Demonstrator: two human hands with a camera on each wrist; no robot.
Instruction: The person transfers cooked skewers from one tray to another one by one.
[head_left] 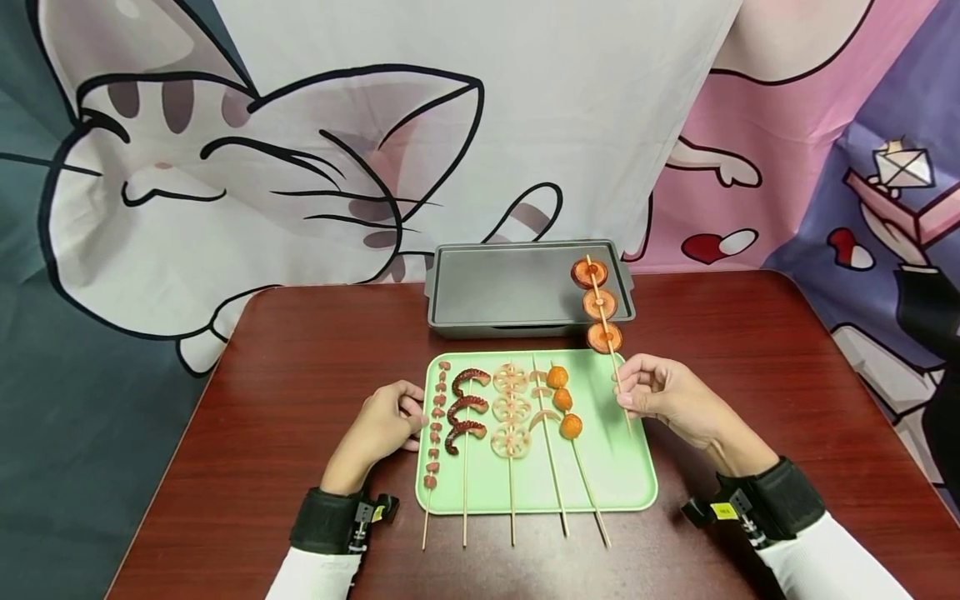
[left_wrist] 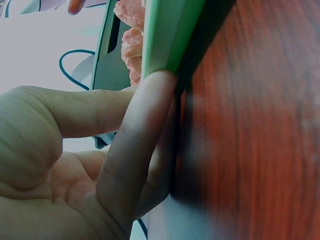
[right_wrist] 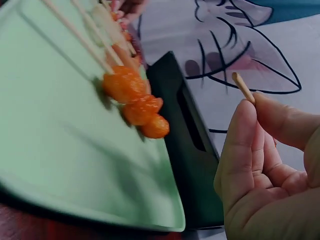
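Note:
My right hand (head_left: 656, 387) pinches the lower stick of a skewer (head_left: 600, 304) bearing three round, brown-rimmed pieces that look like mushroom caps. The skewer is held up at a tilt, its top pieces in front of the grey pan's right end. In the right wrist view only the stick's butt end (right_wrist: 242, 86) shows between thumb and finger. At the left edge of a light-green tray (head_left: 618, 475), my left hand (head_left: 382, 425) grips the rim with curled fingers; the left wrist view shows a fingertip (left_wrist: 157, 82) against that rim.
On the tray lie skewers of small meat pieces (head_left: 435, 427), octopus tentacles (head_left: 468, 404), lotus root slices (head_left: 511, 408), pinkish curved pieces (head_left: 543, 396) and orange balls (head_left: 562, 400). Behind it stands a grey rectangular pan (head_left: 510, 287). Beneath is a dark red-brown table (head_left: 300, 358).

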